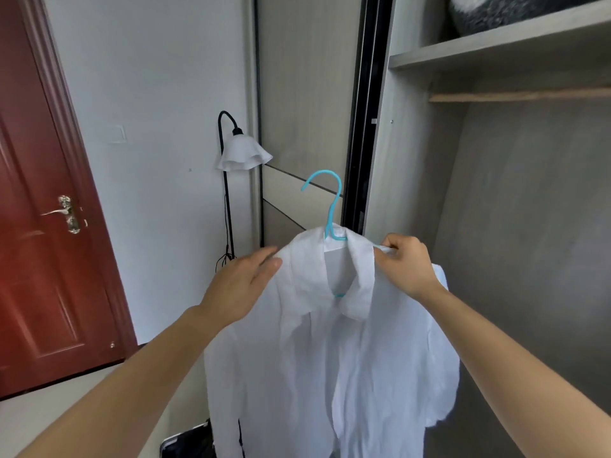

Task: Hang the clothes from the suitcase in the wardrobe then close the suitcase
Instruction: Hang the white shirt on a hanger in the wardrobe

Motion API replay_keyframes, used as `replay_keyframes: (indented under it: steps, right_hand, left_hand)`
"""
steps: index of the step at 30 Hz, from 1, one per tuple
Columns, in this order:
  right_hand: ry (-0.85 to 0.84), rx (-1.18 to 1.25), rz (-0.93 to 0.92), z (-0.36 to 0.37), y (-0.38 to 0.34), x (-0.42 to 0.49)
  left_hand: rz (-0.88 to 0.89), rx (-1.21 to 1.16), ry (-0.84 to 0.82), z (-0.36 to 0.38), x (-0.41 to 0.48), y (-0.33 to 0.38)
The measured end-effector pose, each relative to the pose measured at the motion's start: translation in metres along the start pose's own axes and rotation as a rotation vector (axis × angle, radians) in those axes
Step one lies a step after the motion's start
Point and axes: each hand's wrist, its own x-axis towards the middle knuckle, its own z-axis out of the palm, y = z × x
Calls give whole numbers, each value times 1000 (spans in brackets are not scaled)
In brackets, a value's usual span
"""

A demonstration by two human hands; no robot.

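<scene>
A white collared shirt [330, 358] hangs on a light blue hanger [330, 206], whose hook stands free above the collar. My right hand [408, 264] pinches the shirt's right shoulder over the hanger arm. My left hand [241, 285] lies against the left shoulder with straight fingers. The open wardrobe [496, 226] is right behind the shirt, with a wooden rail [515, 95] high up under its shelf. A dark corner of the suitcase [188, 442] shows at the bottom edge, mostly hidden by the shirt.
The wardrobe's sliding door [307, 94] stands to the left of the opening. A floor lamp [241, 153] with a white shade leans by the wall. A red door [43, 226] is at far left. A grey fluffy item [515, 8] sits on the top shelf.
</scene>
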Motion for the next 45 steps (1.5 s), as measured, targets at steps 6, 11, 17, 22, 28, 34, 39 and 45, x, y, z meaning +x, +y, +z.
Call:
replay_keyframes:
  steps: [6,11,17,22,28,34,39,45]
  right_hand:
    - [-119,24,-149,-7,-20,-17]
    - [-333,17,-155,-29,-38,-13]
    - [-627,-145,99,-62,-47,-5]
    - [-654,-55,249,-79,-34,-5]
    - [-242,109,369,-100,4,37]
    - [-40,179,400,-111,38,126]
    - [97,414,446,-116,58,196]
    - [214,480,367,-130,71,281]
  left_hand:
    - [23,-62,193,28,18,6]
    - [31,-147,260,41,35,5]
    - [-64,-123,-82,74,59,27]
    - [-382,-358,-483,108,87,73]
    - [-581,-823,-449,135,141,126]
    - [-464,-837,-443,161,213,167]
    - [-332,-761,-327,176,266,192]
    - [-252,-832,-177,179,336,221]
